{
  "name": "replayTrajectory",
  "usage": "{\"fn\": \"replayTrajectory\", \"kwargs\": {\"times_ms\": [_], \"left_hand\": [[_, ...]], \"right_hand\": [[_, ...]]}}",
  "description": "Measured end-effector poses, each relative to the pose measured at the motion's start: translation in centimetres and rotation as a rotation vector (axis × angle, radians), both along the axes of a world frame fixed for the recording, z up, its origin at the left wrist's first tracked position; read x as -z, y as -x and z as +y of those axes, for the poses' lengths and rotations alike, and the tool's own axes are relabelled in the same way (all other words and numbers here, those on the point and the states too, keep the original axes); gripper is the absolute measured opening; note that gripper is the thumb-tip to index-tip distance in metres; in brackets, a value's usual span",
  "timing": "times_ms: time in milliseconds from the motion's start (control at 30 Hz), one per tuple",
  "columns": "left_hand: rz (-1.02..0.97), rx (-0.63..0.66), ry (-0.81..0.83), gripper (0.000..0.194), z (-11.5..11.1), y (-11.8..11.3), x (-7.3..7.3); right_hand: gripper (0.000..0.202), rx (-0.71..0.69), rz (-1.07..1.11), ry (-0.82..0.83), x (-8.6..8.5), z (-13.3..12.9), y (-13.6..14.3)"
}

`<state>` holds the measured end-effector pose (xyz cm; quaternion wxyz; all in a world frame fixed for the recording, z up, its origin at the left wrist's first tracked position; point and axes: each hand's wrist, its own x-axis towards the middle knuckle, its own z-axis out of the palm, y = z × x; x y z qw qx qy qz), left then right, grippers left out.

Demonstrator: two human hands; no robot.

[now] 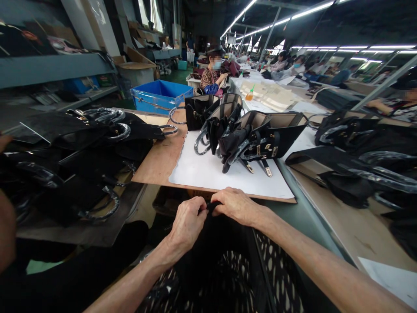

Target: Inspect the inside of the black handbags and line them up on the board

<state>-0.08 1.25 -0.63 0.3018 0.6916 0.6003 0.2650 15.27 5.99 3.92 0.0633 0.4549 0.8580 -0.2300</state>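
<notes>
Both hands are closed, close together just below the front edge of the board. My left hand (190,221) pinches the dark upper edge of what looks like a black bag (224,239) on my lap. My right hand (236,206) grips the same edge a little to the right, fingers curled down. Most of this bag is lost in shadow, and my fingertips are partly hidden. Beyond my hands, several black handbags (276,137) with plastic-wrapped handles and gold-coloured fittings stand and lean on a white sheet (208,167) over a brown board (153,167).
Piles of black bags lie at left (81,130) and right (352,165). A blue bin (163,95) stands behind the board. A bottle of orange liquid (250,94) is on the far table. A masked person (211,76) sits beyond; another person's arm (5,230) shows at far left.
</notes>
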Motion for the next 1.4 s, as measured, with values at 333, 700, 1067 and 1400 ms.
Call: {"fn": "replayTrajectory", "kwargs": {"times_ms": [333,700,1067,1400], "left_hand": [[-0.186,-0.022,0.064,0.007,0.1,0.2,0.2],[0.007,-0.001,0.263,0.035,-2.4,6.0,-1.8],[-0.387,-0.02,0.419,0.029,-1.8,5.3,-0.2],[-0.384,-0.037,0.406,0.026,-2.4,4.9,0.5]], "right_hand": [[0.016,-0.094,-0.004,-0.025,0.5,0.5,0.9],[0.015,-0.038,0.031,0.023,0.6,0.9,0.6],[0.015,-0.012,0.044,0.085,0.1,0.7,0.6],[0.012,-0.053,0.061,0.169,0.6,0.8,0.6]]}}
